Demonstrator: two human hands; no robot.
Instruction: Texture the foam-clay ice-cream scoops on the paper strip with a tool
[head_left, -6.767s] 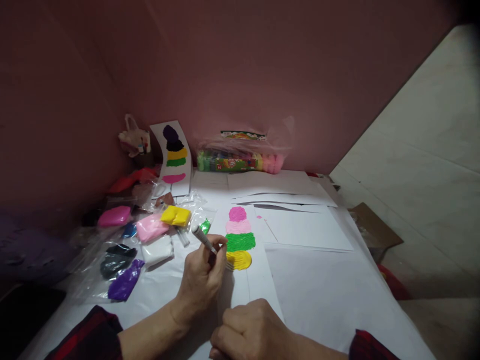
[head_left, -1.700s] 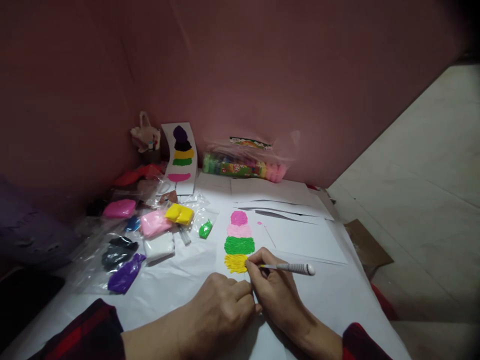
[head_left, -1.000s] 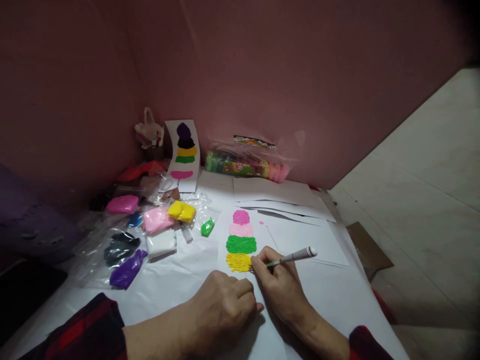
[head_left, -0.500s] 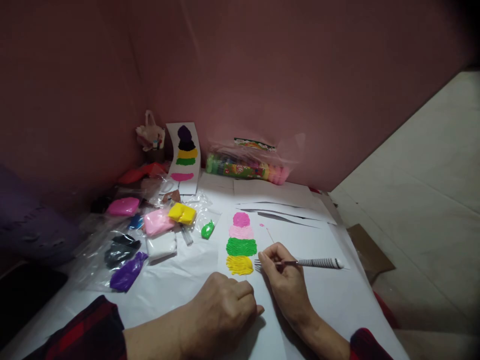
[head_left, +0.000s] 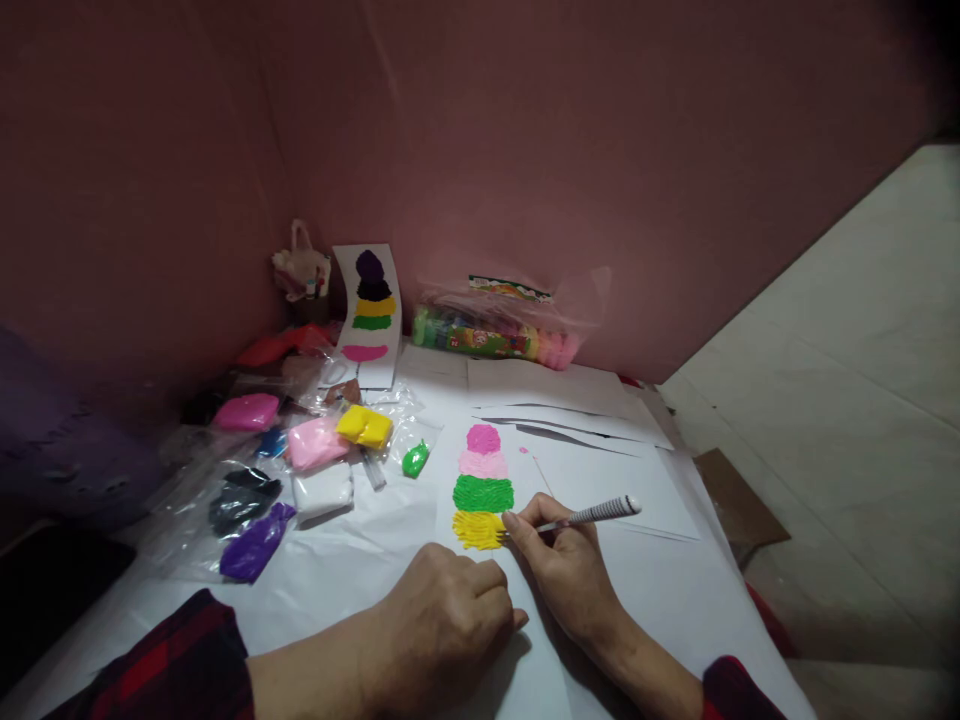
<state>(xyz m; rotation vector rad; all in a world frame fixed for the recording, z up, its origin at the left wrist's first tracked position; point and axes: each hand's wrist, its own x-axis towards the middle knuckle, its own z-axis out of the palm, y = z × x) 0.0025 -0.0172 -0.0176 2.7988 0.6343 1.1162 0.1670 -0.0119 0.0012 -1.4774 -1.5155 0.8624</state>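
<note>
My right hand [head_left: 562, 560] is closed on a fork [head_left: 600, 511] with a patterned handle. The tines meet the right edge of the yellow clay [head_left: 474, 530], which is scored with ridges. Above it on the same white paper lie a textured green clay band [head_left: 484, 493], a light pink one [head_left: 484, 463] and a darker pink one [head_left: 483, 438]. My left hand [head_left: 450, 620] rests on the lower part of the paper, its fingers curled under with the thumb sticking out to the right. Whether anything is beneath those fingers is hidden.
Bagged clay lies at left, including yellow [head_left: 364, 427], white [head_left: 324, 490], purple [head_left: 257, 545] and green [head_left: 415, 458]. A paper with coloured clay bands [head_left: 373, 308] leans at the back wall beside a plastic pack of clay sticks [head_left: 487, 338]. Cut paper sheets [head_left: 547, 385] lie behind.
My right hand has shifted slightly left, bringing the fork's tines onto the yellow clay. The fork's handle end has tilted up and moved left. My left hand has stayed in place.
</note>
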